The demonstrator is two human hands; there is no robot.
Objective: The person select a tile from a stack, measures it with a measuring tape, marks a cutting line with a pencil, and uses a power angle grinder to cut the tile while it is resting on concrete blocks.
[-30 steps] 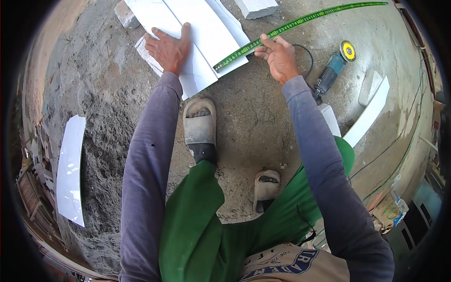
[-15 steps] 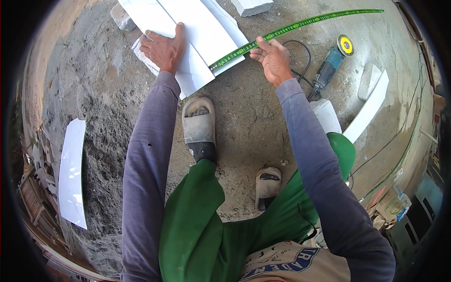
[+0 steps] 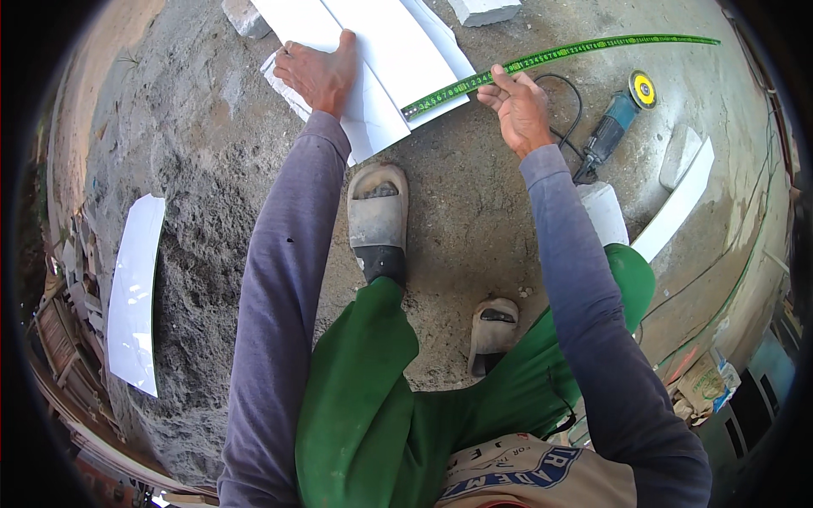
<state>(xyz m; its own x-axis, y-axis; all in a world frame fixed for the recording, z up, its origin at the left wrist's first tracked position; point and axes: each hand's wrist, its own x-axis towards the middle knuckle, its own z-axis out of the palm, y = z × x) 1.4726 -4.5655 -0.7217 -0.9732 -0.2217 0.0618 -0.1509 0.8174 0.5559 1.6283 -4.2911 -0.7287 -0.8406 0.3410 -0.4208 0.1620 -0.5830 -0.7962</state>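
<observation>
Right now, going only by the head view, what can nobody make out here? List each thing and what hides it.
All in the head view:
Stacked white panels: far ends cut off by the top edge.
Left hand: palm hidden beneath the hand's own back.
Green tape measure: far markings too small to read.
Grinder's cord: partly hidden behind the right hand.
White strip: near end hidden by the green trouser knee.

The green tape (image 3: 561,55) has swung nearer the grinder (image 3: 611,127).

White panels (image 3: 398,51) cropped at top, green tape measure (image 3: 542,58) with far markings too small to read
</observation>
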